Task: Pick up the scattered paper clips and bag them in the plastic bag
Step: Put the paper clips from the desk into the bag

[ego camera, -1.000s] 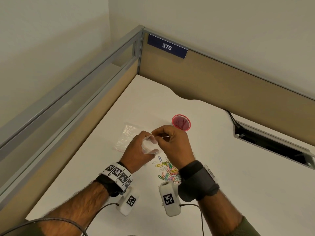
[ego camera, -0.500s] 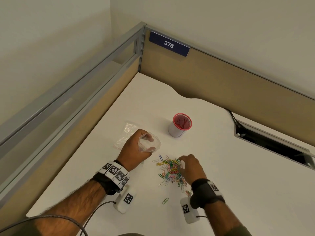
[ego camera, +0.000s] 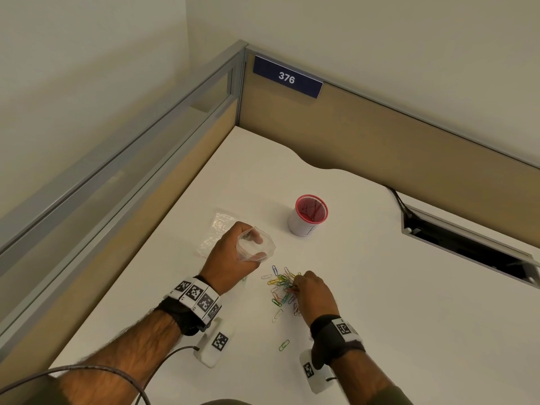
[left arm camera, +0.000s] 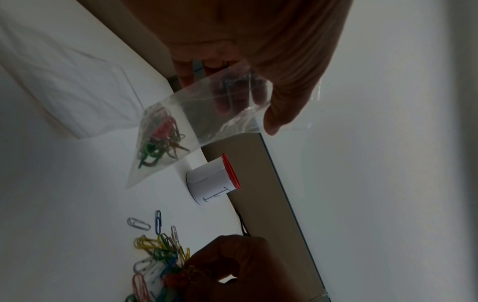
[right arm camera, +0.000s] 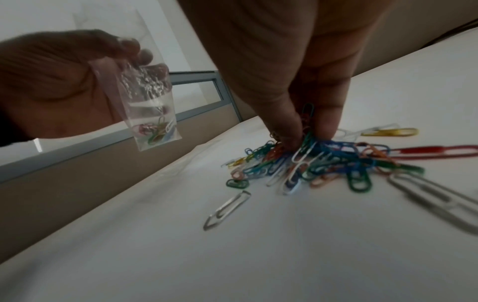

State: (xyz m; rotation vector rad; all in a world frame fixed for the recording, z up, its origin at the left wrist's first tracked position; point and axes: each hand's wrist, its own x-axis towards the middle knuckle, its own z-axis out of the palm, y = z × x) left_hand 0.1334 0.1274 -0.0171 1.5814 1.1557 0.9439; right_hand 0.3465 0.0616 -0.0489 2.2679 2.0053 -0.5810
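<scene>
Red-rimmed cup (ego camera: 307, 217), possibly spare bags (ego camera: 217, 232)

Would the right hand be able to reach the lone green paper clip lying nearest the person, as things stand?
Probably yes: the green paper clip lies in the open beside the right hand, nothing covering it, though that hand is pinching clips from the pile.

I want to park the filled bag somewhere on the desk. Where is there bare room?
Bare white desk lies right of the coloured paper clip pile, up to the cable slot, and behind the red-rimmed white cup. It is crowded between the clips and the flat clear plastic bags.
</scene>
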